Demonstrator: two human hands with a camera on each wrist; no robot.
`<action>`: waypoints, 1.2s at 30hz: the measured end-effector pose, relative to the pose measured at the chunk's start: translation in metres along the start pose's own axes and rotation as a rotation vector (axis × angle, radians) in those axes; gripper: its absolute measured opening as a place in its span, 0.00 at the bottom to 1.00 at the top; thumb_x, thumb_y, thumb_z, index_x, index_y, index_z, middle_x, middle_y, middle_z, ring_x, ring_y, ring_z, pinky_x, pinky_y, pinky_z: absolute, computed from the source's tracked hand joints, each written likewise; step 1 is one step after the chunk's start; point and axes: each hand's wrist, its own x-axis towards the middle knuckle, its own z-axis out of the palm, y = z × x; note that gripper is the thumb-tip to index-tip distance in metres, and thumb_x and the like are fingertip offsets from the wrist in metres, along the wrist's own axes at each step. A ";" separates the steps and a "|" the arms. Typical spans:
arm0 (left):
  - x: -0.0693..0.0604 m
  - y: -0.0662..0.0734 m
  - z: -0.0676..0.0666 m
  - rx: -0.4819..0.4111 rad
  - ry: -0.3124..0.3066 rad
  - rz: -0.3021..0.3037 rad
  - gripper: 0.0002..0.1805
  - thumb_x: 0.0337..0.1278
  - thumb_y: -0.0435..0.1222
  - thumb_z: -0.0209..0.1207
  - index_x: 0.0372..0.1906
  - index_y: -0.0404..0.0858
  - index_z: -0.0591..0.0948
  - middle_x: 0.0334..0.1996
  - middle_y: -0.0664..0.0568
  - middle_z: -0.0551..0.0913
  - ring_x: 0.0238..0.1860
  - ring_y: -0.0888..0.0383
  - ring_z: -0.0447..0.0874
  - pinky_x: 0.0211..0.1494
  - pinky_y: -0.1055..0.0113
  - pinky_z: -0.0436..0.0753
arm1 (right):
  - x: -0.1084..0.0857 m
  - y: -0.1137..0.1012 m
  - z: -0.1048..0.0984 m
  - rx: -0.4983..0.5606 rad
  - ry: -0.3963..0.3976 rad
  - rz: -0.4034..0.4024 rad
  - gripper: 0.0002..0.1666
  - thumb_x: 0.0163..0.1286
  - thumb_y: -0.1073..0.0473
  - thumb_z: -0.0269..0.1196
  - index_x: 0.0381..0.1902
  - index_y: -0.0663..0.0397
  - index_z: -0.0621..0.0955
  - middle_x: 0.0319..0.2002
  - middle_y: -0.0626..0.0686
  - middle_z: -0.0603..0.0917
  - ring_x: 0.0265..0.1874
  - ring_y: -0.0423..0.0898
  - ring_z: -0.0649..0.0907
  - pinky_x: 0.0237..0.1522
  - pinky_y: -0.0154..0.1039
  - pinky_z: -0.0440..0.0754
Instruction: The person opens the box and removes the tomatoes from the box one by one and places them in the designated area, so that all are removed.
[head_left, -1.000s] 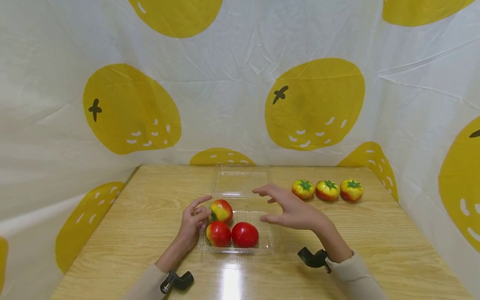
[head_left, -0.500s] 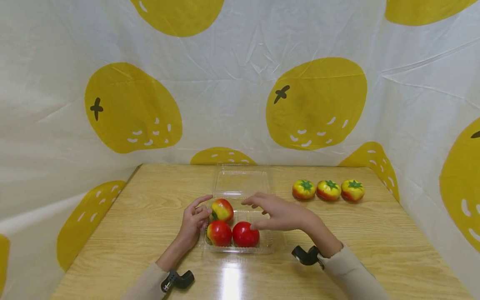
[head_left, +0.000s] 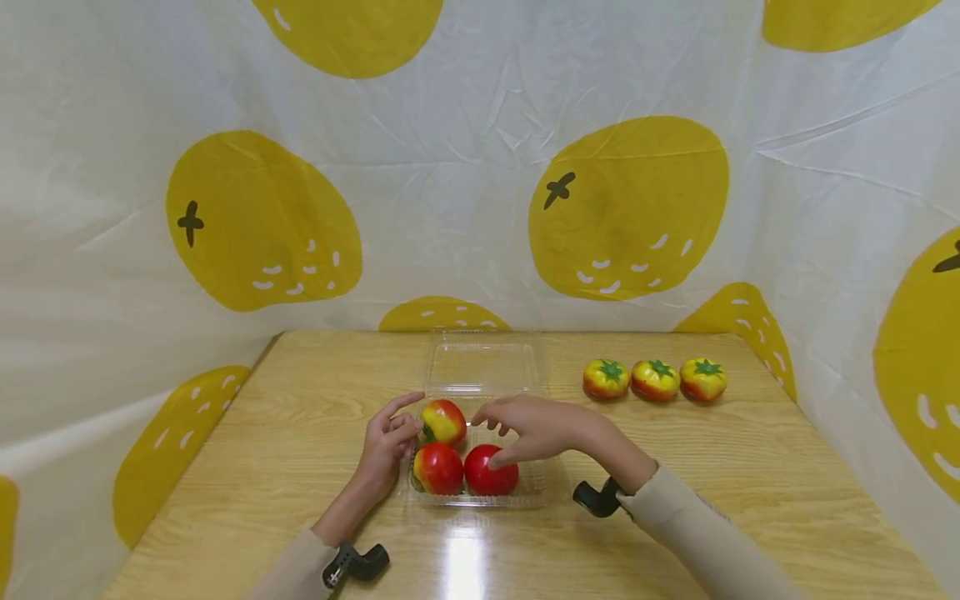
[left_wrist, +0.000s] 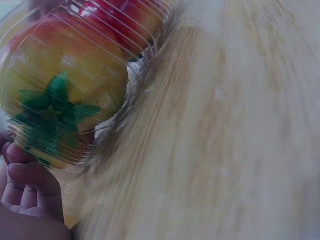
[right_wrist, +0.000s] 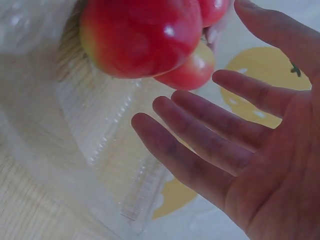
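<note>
A clear plastic clamshell container (head_left: 534, 492) stands on the table with its lid (head_left: 483, 367) folded back. Inside are a yellow-red artificial tomato (head_left: 442, 421) at the back left, a red tomato with a yellow side (head_left: 438, 468) at the front left and a red tomato (head_left: 491, 472) to its right. My left hand (head_left: 381, 450) holds the container's left edge; in the left wrist view curled fingers (left_wrist: 32, 175) lie against its wall near a green calyx. My right hand (head_left: 536, 427) hovers over the container, fingers spread and thumb above the red tomato, holding nothing.
Three yellow-red tomatoes with green tops, the nearest one (head_left: 606, 379) included, form a row at the back right of the wooden table (head_left: 300, 400). A white curtain (head_left: 450, 217) with yellow fruit prints hangs behind and at both sides.
My right hand has moved left and slightly down, from the container's right side to above the red tomato. My left hand and the tomatoes have stayed in place.
</note>
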 end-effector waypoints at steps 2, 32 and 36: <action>0.000 0.000 0.000 0.001 0.000 0.000 0.27 0.69 0.26 0.56 0.70 0.27 0.69 0.20 0.59 0.73 0.16 0.64 0.66 0.18 0.76 0.64 | 0.003 0.000 0.001 -0.004 -0.015 0.006 0.33 0.68 0.47 0.70 0.67 0.51 0.77 0.60 0.55 0.84 0.54 0.52 0.86 0.56 0.43 0.85; -0.001 0.001 0.000 0.010 -0.009 0.002 0.28 0.69 0.27 0.56 0.71 0.26 0.67 0.20 0.58 0.73 0.16 0.63 0.65 0.17 0.76 0.65 | 0.023 0.000 0.014 -0.045 -0.111 0.026 0.26 0.69 0.52 0.70 0.64 0.46 0.81 0.53 0.43 0.87 0.45 0.37 0.83 0.52 0.35 0.84; -0.001 0.001 0.000 0.003 -0.007 0.002 0.29 0.68 0.27 0.56 0.72 0.26 0.67 0.20 0.58 0.73 0.15 0.64 0.66 0.17 0.77 0.66 | 0.023 0.001 0.013 -0.057 -0.118 0.004 0.25 0.69 0.56 0.68 0.64 0.43 0.81 0.56 0.40 0.86 0.48 0.37 0.82 0.54 0.36 0.83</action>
